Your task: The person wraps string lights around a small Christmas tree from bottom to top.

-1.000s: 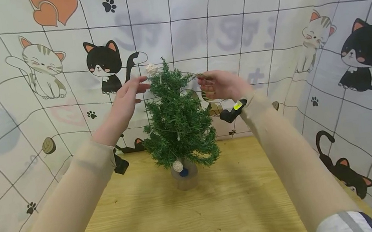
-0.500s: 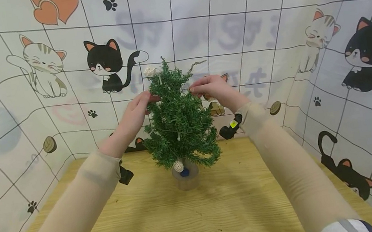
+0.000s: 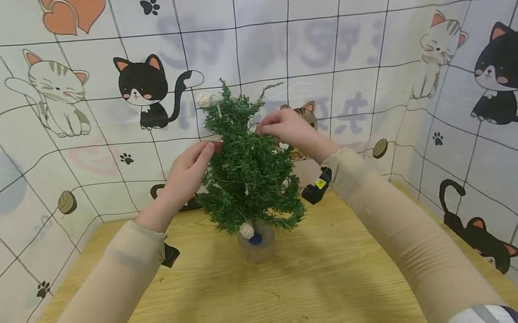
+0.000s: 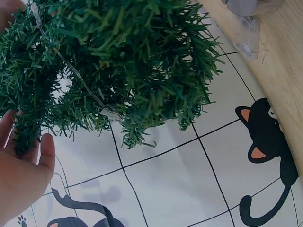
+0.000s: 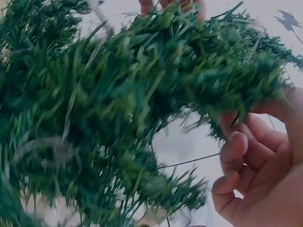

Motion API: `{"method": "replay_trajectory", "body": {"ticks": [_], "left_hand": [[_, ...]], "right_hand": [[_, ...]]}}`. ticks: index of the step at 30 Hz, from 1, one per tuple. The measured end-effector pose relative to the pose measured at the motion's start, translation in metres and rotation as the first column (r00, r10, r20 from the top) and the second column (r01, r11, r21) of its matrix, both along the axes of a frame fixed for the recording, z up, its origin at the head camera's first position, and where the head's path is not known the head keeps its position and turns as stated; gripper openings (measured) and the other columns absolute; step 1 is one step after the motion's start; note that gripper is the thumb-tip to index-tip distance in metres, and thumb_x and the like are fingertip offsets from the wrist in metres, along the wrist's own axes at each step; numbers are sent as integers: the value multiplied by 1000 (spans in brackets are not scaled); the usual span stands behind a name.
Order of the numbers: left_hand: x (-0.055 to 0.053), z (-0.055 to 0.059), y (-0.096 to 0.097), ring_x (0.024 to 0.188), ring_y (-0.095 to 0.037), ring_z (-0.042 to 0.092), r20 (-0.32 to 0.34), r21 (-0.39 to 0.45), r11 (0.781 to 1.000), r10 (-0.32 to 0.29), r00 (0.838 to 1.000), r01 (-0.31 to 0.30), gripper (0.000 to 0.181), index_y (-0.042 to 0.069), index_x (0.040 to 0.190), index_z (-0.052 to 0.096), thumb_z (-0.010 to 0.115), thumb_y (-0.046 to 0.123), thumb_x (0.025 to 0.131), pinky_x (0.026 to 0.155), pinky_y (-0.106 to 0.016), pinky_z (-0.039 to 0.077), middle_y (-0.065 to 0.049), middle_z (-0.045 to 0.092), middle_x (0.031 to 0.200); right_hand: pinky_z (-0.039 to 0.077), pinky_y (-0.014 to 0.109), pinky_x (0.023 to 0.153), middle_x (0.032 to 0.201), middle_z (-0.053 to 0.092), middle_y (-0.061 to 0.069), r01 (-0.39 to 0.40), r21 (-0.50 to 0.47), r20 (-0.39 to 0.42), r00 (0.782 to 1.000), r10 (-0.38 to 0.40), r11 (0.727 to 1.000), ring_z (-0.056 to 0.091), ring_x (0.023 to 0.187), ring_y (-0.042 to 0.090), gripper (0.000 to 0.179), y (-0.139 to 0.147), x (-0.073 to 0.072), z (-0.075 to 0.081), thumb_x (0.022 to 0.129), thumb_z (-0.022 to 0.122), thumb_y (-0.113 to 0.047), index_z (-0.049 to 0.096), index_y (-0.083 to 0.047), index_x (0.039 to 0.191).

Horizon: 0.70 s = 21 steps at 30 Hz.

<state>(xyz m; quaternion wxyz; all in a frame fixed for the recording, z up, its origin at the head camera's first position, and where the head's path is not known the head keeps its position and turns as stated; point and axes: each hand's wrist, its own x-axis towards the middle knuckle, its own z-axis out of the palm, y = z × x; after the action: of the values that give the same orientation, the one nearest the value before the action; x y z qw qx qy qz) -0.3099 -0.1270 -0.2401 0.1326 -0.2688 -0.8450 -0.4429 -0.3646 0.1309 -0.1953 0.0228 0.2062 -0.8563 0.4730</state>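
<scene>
A small artificial Christmas tree (image 3: 252, 168) stands upright in the middle of the head view. A thin light-string wire (image 4: 78, 75) runs among its green branches. My left hand (image 3: 190, 168) holds a branch on the tree's upper left side; in the left wrist view its fingers lie around the branch tip (image 4: 28, 132). On the upper right side my right hand (image 3: 289, 127) pinches another branch (image 5: 236, 90), with the other fingers curled below it. Foliage hides part of both hands' fingertips. Woven white balls hang near the top (image 3: 205, 99) and near the base (image 3: 246, 230).
The tree's clear round base (image 3: 259, 252) sits on a wooden table (image 3: 279, 307). Close behind it and at both sides hangs a white cloth (image 3: 268, 50) with cat prints. A bare twig (image 3: 271, 88) sticks out at upper right.
Both hands have moved down and inward onto the branches. The right hand has let go of the upper right twig, which now points up, and grips a lower branch.
</scene>
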Motion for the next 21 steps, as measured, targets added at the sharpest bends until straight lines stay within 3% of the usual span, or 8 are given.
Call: {"method": "replay_trajectory", "body": {"ticks": [4, 6, 9, 12, 14, 17, 19, 21], "left_hand": [[2, 0, 1, 128, -25, 46, -23, -33, 999, 11, 1000, -11, 49, 8, 137, 54, 34, 40, 106, 105, -44, 36, -9, 52, 136], [3, 1, 1, 127, -25, 46, -34, -35, 999, 19, 999, -20, 48, 8, 135, 55, 34, 40, 106, 105, -44, 36, -9, 52, 136], [3, 1, 1, 127, -27, 45, -54, -44, 999, 14, 998, -16, 46, 6, 134, 56, 36, 37, 106, 105, -46, 35, -11, 52, 136], [1, -1, 2, 126, -28, 46, -97, -77, 997, -1, 995, -6, 45, 4, 134, 56, 37, 33, 106, 104, -46, 36, -12, 53, 135], [-1, -3, 2, 125, -29, 47, -143, -106, 994, -14, 990, -1, 43, 3, 133, 57, 38, 31, 106, 104, -46, 36, -14, 55, 133], [-3, -4, 3, 123, -30, 49, -224, -161, 987, -16, 974, -21, 43, 2, 132, 58, 40, 31, 106, 104, -46, 37, -14, 57, 130], [-3, -4, 5, 123, -31, 49, -272, -198, 979, -9, 962, -47, 42, 2, 130, 59, 41, 31, 106, 105, -46, 35, -14, 59, 129], [-2, -5, 8, 123, -31, 48, -304, -235, 968, 9, 953, -84, 42, 4, 129, 61, 42, 33, 105, 105, -46, 34, -13, 59, 128]], "right_hand": [[34, 25, 57, 102, 67, 10, -4, -198, 54, 998, 15, 980, 46, 66, 14, 23, 0, 2, 3, 98, 58, -20, 68, -3, 111], [35, 27, 61, 107, 66, 9, -15, -176, 61, 998, 26, 984, 48, 75, 17, 24, -1, 3, 4, 98, 57, -21, 68, -4, 110], [42, 33, 75, 127, 59, 7, -33, -59, 97, 995, 39, 998, 51, 99, 19, 30, -1, 2, 1, 99, 55, -24, 67, -4, 118], [43, 41, 86, 144, 46, 6, -41, -6, 163, 986, 41, 999, 44, 123, 21, 35, 1, 1, -3, 101, 52, -24, 62, -4, 127], [44, 39, 85, 148, 41, 6, -44, -41, 219, 974, 52, 998, 44, 123, 20, 36, 2, -1, -6, 102, 51, -24, 60, -4, 130], [42, 35, 74, 150, 37, 5, -51, -104, 292, 953, 79, 993, 51, 99, 19, 38, 5, -6, -9, 103, 49, -23, 56, -4, 134], [40, 33, 71, 152, 33, 4, -41, -141, 343, 935, 88, 989, 48, 86, 19, 40, 6, -9, -11, 103, 48, -24, 52, -5, 138], [38, 34, 75, 156, 25, 3, -36, -156, 388, 917, 95, 987, 49, 92, 21, 43, 7, -11, -13, 104, 46, -26, 46, -8, 143]]}}
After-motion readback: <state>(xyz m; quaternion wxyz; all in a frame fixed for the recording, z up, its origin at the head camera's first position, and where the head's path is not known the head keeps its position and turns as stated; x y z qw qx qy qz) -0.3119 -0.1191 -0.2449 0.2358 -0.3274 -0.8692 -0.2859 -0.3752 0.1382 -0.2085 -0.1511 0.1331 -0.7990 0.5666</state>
